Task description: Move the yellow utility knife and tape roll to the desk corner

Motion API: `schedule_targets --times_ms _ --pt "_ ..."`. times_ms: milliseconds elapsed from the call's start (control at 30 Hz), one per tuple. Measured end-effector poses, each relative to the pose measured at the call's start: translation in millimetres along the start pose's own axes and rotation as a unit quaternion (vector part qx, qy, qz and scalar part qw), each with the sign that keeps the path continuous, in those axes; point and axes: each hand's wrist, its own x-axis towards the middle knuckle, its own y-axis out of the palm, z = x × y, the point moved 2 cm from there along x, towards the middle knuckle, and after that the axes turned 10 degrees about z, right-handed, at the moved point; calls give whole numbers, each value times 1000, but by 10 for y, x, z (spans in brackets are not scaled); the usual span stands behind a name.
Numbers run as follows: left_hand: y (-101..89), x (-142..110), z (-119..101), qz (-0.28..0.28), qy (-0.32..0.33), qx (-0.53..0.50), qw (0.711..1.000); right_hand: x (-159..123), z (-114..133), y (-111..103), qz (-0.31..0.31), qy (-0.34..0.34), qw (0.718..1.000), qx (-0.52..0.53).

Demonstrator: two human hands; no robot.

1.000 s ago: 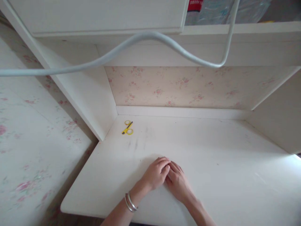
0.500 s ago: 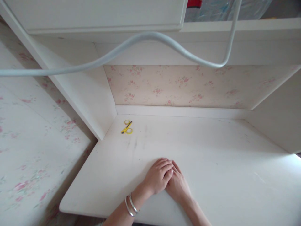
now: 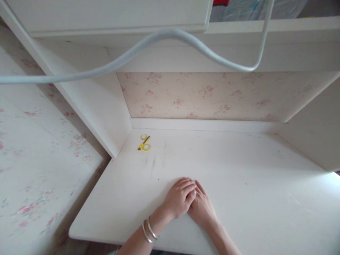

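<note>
My left hand (image 3: 179, 198), with two silver bangles (image 3: 150, 230) at its wrist, lies over the fingers of my right hand (image 3: 203, 210). Both rest near the front of the white desk (image 3: 255, 212). The left fingers are laid out side by side across the right hand; neither hand shows an object. Flat on the desk, the right hand has its fingers partly covered. Toward the back left lie a yellow and dark utility knife (image 3: 143, 143) and two thin yellow rings, possibly tape rolls: one ring (image 3: 143, 137) behind the knife, the other ring (image 3: 146, 147) in front.
A pale cable (image 3: 170, 33) runs across the upper view, close to the camera. Above the desk hangs a white cabinet (image 3: 119, 17), with plastic-wrapped things (image 3: 247, 10) on its shelf. Side panels (image 3: 90, 102) bound the desk, and flowered wallpaper (image 3: 199, 95) covers the back.
The view has shifted very slightly. Both hands keep the same pose, and the knife and rings stay put on the desk.
</note>
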Motion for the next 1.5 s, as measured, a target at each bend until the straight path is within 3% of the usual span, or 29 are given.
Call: schedule_targets --times_ms 1500 --pt "-1 -3 -5 -1 4 12 1000 5 -34 32 26 8 1000 6"
